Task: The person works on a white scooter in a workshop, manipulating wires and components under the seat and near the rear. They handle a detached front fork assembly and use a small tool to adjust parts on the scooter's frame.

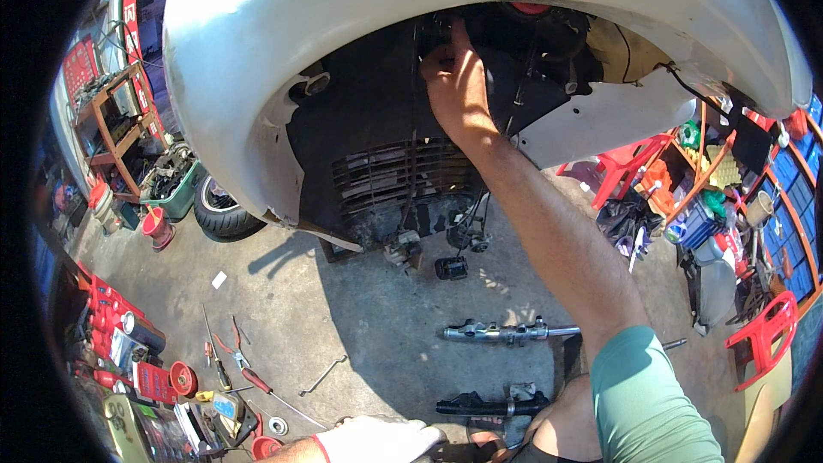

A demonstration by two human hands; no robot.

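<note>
My bare right hand (454, 86) reaches up into the dark underside of a large silver curved body panel (240, 51), index finger raised, other fingers curled at something hidden in shadow. Cables and rods (520, 86) hang beside it, above a slatted black grille (360, 171). My left hand (377, 439), in a white glove, is low at the bottom edge; what lies under its fingers is hidden. Two fork-like tubes, one silver (501, 333) and one black (484, 405), lie below the panel, with small black parts (451, 267) hanging nearer the grille.
Pliers (242, 358), screwdrivers and a wrench (321, 377) lie on the concrete floor (369, 300). Cans and boxes (154, 381) crowd the lower left. A loose wheel (225, 214) and wooden shelf (116, 146) are at left; red plastic chairs (763, 334) and piled clutter (711, 223) at right.
</note>
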